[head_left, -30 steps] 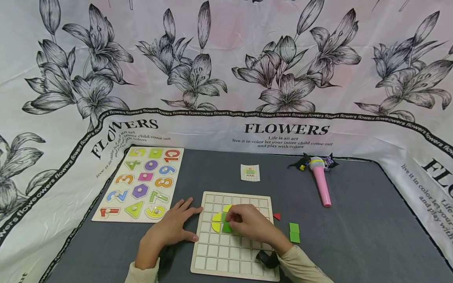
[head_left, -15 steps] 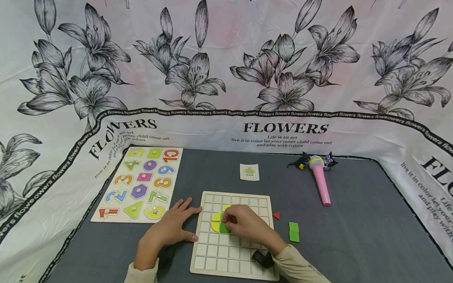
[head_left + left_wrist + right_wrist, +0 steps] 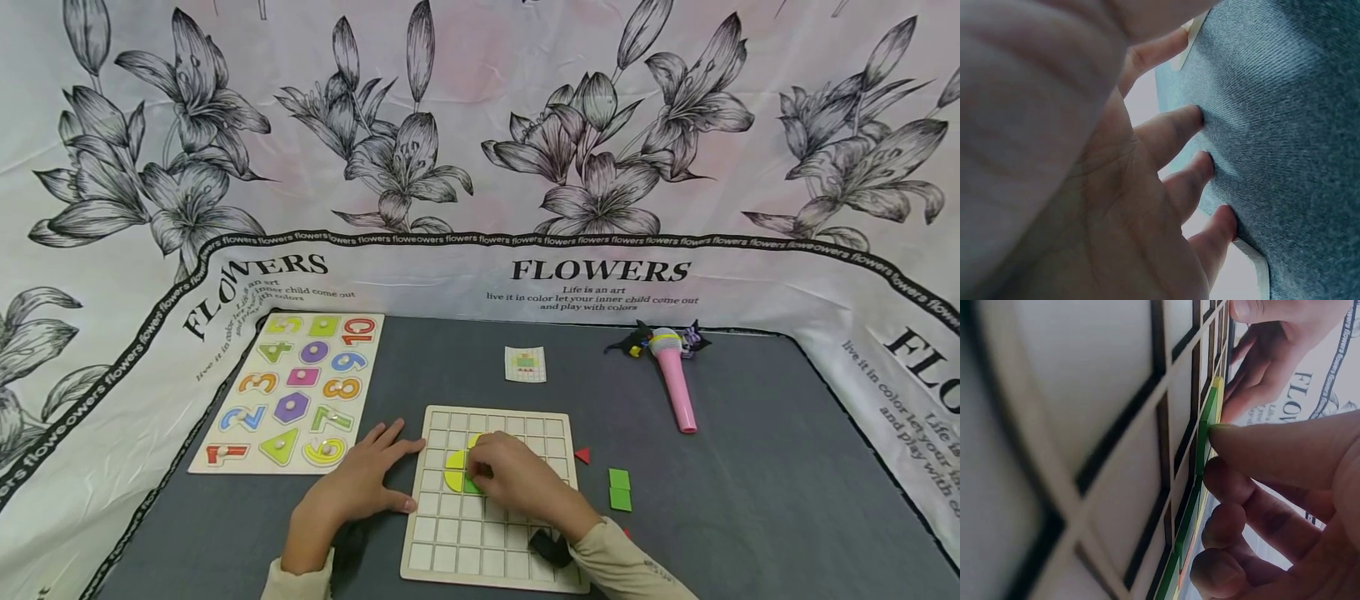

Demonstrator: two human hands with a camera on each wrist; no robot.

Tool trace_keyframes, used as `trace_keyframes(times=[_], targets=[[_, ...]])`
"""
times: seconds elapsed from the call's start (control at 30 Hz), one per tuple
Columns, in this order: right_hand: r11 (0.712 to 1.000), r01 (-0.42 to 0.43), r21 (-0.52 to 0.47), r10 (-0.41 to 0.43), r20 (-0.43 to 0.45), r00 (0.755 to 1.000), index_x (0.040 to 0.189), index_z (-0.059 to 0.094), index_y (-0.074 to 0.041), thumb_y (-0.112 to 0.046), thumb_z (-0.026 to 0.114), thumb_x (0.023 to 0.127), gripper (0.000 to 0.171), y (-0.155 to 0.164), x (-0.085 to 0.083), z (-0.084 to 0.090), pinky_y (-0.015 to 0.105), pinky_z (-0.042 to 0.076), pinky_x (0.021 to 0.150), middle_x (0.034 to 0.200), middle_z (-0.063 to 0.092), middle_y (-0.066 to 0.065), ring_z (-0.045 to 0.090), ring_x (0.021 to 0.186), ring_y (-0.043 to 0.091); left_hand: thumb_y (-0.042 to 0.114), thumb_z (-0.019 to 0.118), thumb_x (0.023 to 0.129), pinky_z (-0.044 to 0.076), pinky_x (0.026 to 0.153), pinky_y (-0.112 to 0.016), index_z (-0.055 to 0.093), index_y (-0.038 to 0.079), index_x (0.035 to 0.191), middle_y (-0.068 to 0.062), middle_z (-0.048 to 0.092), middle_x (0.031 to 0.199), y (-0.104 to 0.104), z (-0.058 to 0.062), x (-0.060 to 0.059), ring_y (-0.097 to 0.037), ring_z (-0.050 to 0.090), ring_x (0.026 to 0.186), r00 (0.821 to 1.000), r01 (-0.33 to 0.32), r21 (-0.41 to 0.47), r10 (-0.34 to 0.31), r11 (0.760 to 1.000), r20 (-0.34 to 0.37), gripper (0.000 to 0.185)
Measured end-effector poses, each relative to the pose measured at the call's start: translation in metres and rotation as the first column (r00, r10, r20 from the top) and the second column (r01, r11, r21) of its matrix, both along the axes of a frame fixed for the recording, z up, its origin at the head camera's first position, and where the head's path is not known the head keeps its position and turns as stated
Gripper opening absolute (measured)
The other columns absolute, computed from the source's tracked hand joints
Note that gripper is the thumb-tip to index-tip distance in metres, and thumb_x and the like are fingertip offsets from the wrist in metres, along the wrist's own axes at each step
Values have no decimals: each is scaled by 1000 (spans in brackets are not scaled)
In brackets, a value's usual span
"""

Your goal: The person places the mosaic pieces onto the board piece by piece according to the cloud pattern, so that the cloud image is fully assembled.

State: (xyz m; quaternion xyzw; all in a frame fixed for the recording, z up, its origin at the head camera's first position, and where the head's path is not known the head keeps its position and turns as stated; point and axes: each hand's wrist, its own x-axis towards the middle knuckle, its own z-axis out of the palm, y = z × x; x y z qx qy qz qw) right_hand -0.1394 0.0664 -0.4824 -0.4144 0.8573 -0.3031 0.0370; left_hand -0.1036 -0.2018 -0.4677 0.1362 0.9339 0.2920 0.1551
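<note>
A wooden grid board [image 3: 450,554] lies on the dark grey table. My left hand [image 3: 358,479] spreads its fingers beside the board, thumb tip and index fingertip right at its left edge. Over the board's middle, my right hand [image 3: 517,475] has bent fingers, and its thumb tip presses on a green square tile [image 3: 1207,428] lying in the grid. Yellow rounded tiles [image 3: 453,471] sit just left of the green ones. A strip of orange-red shows along the far tiles in the right wrist view. The right hand hides part of the pattern from the head view.
A number-and-shape puzzle board [image 3: 288,392] lies to the left. Loose green square tiles [image 3: 619,490] and a red triangle [image 3: 582,455] lie right of the grid. Behind are a small pattern card [image 3: 525,364] and a pink toy microphone [image 3: 677,387]. A black strap [image 3: 550,547] circles the right wrist.
The right hand stays at the same tiles, its fingers shifting slightly and covering more of the green. A bit of red now shows beside the right sleeve. The left hand holds its place.
</note>
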Motion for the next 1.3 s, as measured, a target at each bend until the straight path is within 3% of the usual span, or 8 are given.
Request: trace_keyframes(times=[0.4,0.9,1.07,1.3], targets=[[995,88,-38,-84,95,992,91,76,-15,-4,75,97,14,22,5,5,31,51,75,85,65,-15,54,78,5,31,96,80,23,119,-76,60,14,153,-25,33,170,1,0,-2,-54,21,157,1000,-13,-16,13,1000,21,84],[968,223,-112,-212,103,972,94,77,-13,-4,75,99,11,81,6,5,27,50,64,88,64,-12,54,74,3,31,96,80,24,118,-77,60,14,154,-25,32,170,1,-1,-2,-56,20,156,999,-13,0,13,1000,35,84],[955,282,-92,-270,125,955,97,77,-14,-6,76,99,8,101,7,6,27,48,62,87,61,-12,53,73,4,34,96,80,23,117,-78,60,13,153,-27,32,169,-4,-12,-4,-57,20,155,1000,10,26,-10,1000,8,84],[939,335,-73,-330,73,941,98,77,-12,-5,78,97,7,125,7,7,26,47,61,84,58,-13,51,72,3,42,95,79,22,115,-80,59,16,155,-28,32,169,-10,-21,-5,-59,19,155,999,33,54,-33,998,-6,87]])
